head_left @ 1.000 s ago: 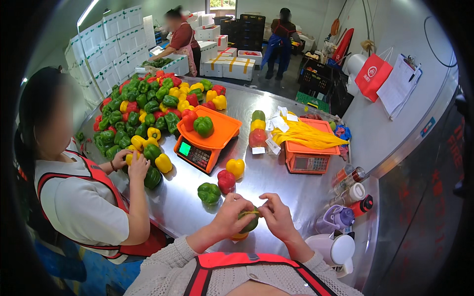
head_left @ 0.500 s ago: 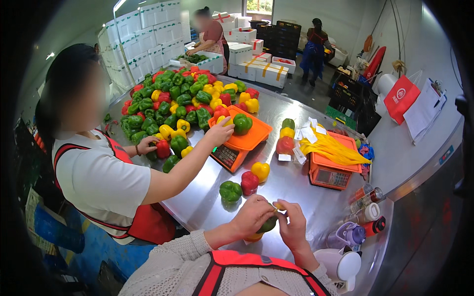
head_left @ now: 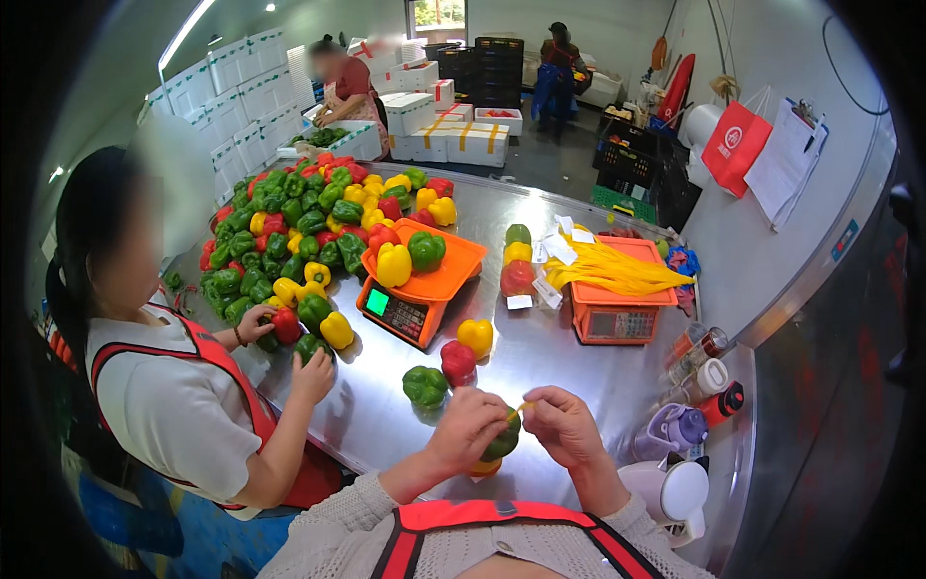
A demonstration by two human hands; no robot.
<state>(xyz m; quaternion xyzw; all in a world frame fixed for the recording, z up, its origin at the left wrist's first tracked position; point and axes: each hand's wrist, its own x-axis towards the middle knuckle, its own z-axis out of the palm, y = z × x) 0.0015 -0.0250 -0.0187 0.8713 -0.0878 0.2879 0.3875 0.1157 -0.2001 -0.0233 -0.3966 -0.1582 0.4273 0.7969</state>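
Note:
In front of me a green bell pepper (head_left: 502, 442) stands over an orange-yellow one (head_left: 485, 468), partly hidden by my hands. My left hand (head_left: 471, 427) is closed at the green pepper's top, pinching a thin yellow strip (head_left: 513, 415). My right hand (head_left: 564, 429) pinches the strip's other end between thumb and fingers. Just beyond sit a loose green bell pepper (head_left: 424, 386), a red one (head_left: 458, 363) and a yellow one (head_left: 476, 338). On an orange scale (head_left: 446, 289) to the left lie green, yellow and red peppers.
A co-worker (head_left: 174, 386) at my left handles peppers beside a large pile (head_left: 289, 217). Yellow strips (head_left: 617, 270) lie on a second orange scale (head_left: 617, 323), near a packed pepper stack (head_left: 518, 256). Bottles (head_left: 709, 381) and a white kettle (head_left: 666, 497) stand right.
The co-worker's hand has left a yellow pepper on the scale and moved to a green one by the pile. My hands have drawn slightly apart, the yellow strip between them. The view has shifted.

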